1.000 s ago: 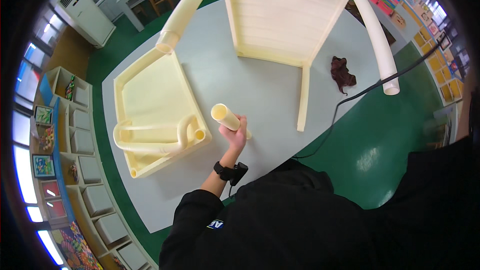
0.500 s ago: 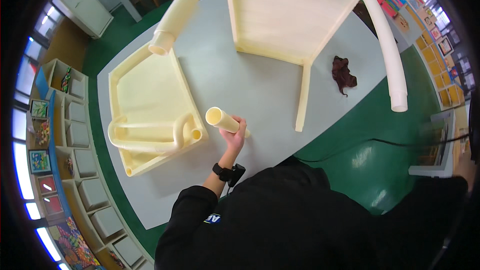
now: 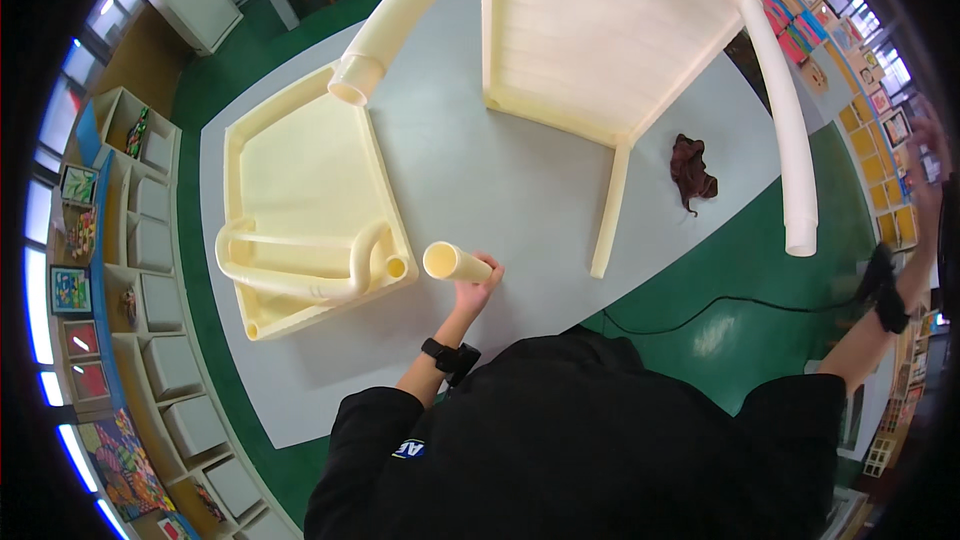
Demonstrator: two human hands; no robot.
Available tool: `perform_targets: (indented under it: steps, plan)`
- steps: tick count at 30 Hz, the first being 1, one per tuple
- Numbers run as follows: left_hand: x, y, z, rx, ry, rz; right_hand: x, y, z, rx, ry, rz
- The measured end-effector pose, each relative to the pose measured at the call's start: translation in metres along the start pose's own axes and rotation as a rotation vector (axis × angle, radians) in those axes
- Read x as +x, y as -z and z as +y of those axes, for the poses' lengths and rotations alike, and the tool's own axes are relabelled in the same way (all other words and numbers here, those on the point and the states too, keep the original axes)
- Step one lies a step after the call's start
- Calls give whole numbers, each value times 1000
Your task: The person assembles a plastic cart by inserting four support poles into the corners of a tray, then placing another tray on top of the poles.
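My left hand [image 3: 484, 283] is wrapped round a short, hollow cream plastic tube [image 3: 445, 262], its open end pointing up and left over the table. At the far right rim my right hand [image 3: 930, 145] is raised away from the table, smeared by motion, so its fingers are unclear. Left of the tube lies a cream tray-like panel [image 3: 310, 180] with round sockets at its near corners. A bent cream tube [image 3: 300, 287] rests across its near end. Beyond stands a large cream plastic frame [image 3: 610, 30] with a flat panel, a straight leg [image 3: 611, 210] and curved tubular arms.
A crumpled dark brown thing [image 3: 691, 172] lies on the grey table [image 3: 440, 160], right of the straight leg. A black cable [image 3: 720, 300] runs from my body toward my right wrist. Shelves with grey bins [image 3: 165, 300] line the left; more shelves [image 3: 875, 155] stand at right.
My right arm has swung outward and up along the right rim. The left hand keeps hold of the tube, which has shifted slightly nearer to me. The whole view has moved a little.
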State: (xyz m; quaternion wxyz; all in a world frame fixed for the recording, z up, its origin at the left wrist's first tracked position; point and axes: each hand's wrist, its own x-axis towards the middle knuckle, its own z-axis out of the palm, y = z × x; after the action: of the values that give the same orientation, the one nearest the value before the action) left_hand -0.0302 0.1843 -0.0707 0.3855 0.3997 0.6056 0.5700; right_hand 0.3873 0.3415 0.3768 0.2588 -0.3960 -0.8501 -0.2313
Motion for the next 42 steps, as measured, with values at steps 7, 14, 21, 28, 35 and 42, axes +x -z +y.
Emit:
perform_targets:
  steps: [7, 14, 21, 28, 35, 42]
  plan:
    - [-6, -3, 18, -72, 64, 65, -7, -73, -84, -12, 263, -34]
    - [-10, 7, 35, -94, -83, 309, 22, -136, -123, 345, 515, 376]
    - [-25, 13, 40, -109, -72, 448, 44, -154, -113, 536, 608, 474]
    - [-32, 21, 44, -53, -152, 498, 86, -145, -116, 421, 597, 671]
    - [-33, 17, 53, -73, -185, 511, 163, -171, -28, 577, 263, 384]
    - [-30, 16, 56, -74, -189, 515, 186, -127, -88, 980, 55, 674]
